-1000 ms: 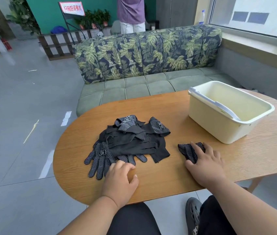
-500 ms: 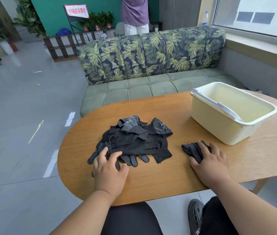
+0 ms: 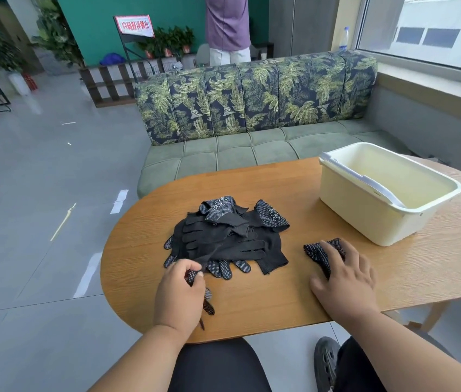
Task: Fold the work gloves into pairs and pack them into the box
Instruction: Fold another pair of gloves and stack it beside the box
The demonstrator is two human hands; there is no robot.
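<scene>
- While the left hand [image 3: 179,299] sits at the near edge of the desk [image 3: 280,304], its fingers are curled around one dotted black glove [image 3: 208,302]; glove fingertips protrude below and to the right of the hand.
- Thumb and forefinger of that hand pinch a strip of black fabric that runs up into the glove pile [image 3: 227,239].
- Glove pile location: centre of the desk, left of the box [image 3: 376,219]. It consists of several black work gloves lying across one another; white grip dots show on some palms and fingers, and printed cuffs show at the far side.
- Right hand [image 3: 343,281]: palm down, fingers extended and slightly spread, pressing on a folded glove bundle [image 3: 318,251]. It does not grip the bundle.
- Folded glove bundle location: on the desk surface, between the pile and the box, apart from both.
- Box: cream plastic, rectangular, open at the top, standing at the far right of the desk. A pale handle bar lies along its left rim. No gloves are visible in it.
- Behind the desk stands a green sofa [image 3: 251,114] with a leaf-print backrest.
- Beyond the sofa a person [image 3: 227,26] stands, seen only from the torso down.
</scene>
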